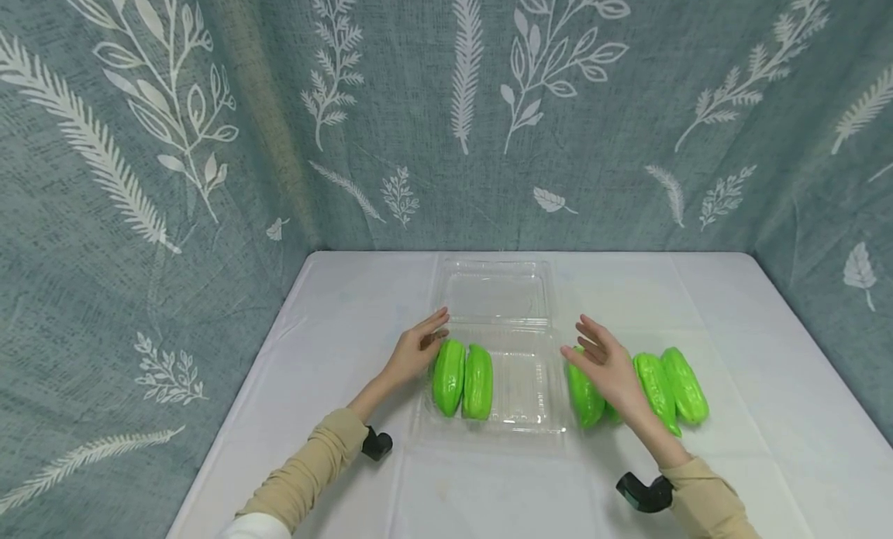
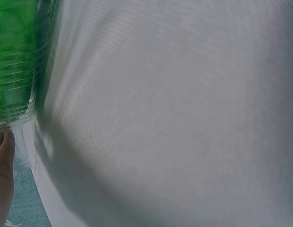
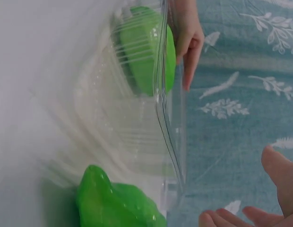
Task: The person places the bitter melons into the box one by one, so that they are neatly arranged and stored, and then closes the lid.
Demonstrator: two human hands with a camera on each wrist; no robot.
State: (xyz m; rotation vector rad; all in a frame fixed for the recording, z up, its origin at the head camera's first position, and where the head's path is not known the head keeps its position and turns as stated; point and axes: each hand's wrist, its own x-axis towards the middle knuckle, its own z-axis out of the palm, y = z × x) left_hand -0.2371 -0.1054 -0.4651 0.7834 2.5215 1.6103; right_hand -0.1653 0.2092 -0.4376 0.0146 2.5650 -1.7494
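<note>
A clear plastic clamshell box [image 1: 526, 428] lies with its lid [image 1: 498, 291] folded back. Two glossy, bumpy green bitter melons, one [image 1: 449, 378] beside the other [image 1: 477, 382], lie lengthwise in its left half. My left hand [image 1: 412, 351] is at the box's left rim, fingers loosely bent beside the outer melon. My right hand [image 1: 608, 367] hovers with spread fingers and nothing in its grasp. Below it, just right of the box, is another bitter melon [image 1: 584, 395], partly covered by the hand in the head view. In the right wrist view that melon [image 3: 113, 203] appears outside the clear wall.
More bitter melons, among them one [image 1: 656, 392] and another [image 1: 687, 385], lie on the right of the white-covered table [image 1: 753, 477]. A leaf-patterned curtain [image 1: 432, 198] stands behind and at both sides. Black wrist cameras [image 1: 645, 492] jut from both forearms.
</note>
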